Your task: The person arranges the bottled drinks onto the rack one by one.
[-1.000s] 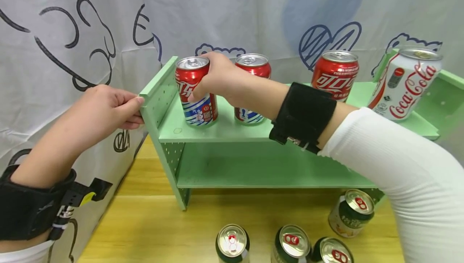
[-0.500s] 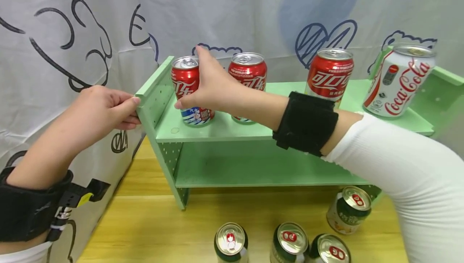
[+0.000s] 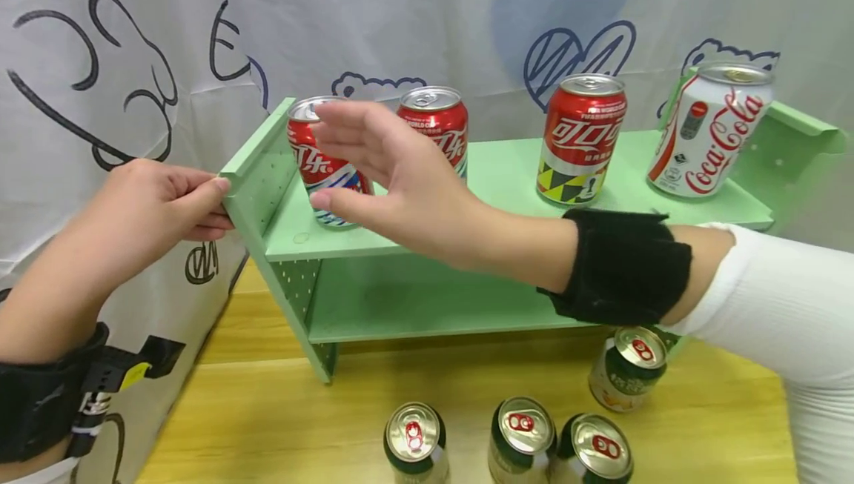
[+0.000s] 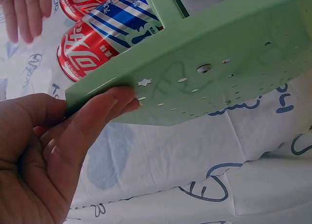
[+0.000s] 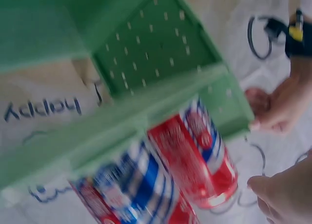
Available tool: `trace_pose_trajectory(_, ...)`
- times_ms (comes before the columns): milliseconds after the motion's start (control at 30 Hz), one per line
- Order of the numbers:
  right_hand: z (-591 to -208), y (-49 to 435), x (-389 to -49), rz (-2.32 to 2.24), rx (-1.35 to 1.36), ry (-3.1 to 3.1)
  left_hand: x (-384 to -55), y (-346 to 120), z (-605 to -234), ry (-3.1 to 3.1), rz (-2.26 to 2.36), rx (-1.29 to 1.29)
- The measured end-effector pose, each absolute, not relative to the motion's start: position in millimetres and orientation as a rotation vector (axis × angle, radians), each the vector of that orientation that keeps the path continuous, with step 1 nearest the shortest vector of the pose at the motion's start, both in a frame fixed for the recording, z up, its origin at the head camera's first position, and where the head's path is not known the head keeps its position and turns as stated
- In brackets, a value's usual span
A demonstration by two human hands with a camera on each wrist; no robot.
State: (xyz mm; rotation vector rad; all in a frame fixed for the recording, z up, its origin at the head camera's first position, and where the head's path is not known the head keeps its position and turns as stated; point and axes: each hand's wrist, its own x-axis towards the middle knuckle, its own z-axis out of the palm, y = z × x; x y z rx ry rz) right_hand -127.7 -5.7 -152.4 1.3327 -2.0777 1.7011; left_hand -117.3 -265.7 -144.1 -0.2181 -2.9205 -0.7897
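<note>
My left hand (image 3: 156, 210) pinches the upper front corner of the green shelf's left side panel (image 3: 263, 173). In the left wrist view its thumb and fingers (image 4: 92, 112) lie on either side of the panel edge. My right hand (image 3: 414, 187) hangs in front of the top board, fingers extended and thumb apart, holding nothing. It partly covers the leftmost red Coca-Cola can (image 3: 313, 161) and a second red can (image 3: 437, 117); both stand upright on the board. In the right wrist view, that hand (image 5: 287, 194) shows apart from the leftmost can (image 5: 197, 170).
Farther right on the top board stand another red can (image 3: 583, 139) and a white Coca-Cola can (image 3: 710, 132). Several dark green cans (image 3: 415, 436) stand on the wooden table (image 3: 267, 417) below. A white curtain (image 3: 400, 10) with drawings hangs behind and at the left.
My right hand has let go of the leftmost red can, opened its fingers and drawn back toward me. My left hand keeps its pinch on the panel. The head view has shifted slightly.
</note>
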Motion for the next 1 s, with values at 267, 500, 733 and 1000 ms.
trace_pose_trajectory(267, -179, 22, -106, 1.819, 1.423, -1.991, -117, -267, -141, -2.922, -0.721, -0.227)
trace_pose_trajectory(500, -209, 54, -91, 1.832, 1.411, -2.036, -117, -266, -143, -2.942, -0.711, -0.244)
trace_pose_trajectory(733, -248, 97, -90, 1.724, 1.316, -2.045, -118, -266, -145, -2.918, -0.732, -0.258)
trace_pose_trajectory(1000, -274, 139, -78, 1.76, 1.066, -2.217, -120, -269, -147, -2.901, -0.756, -0.22)
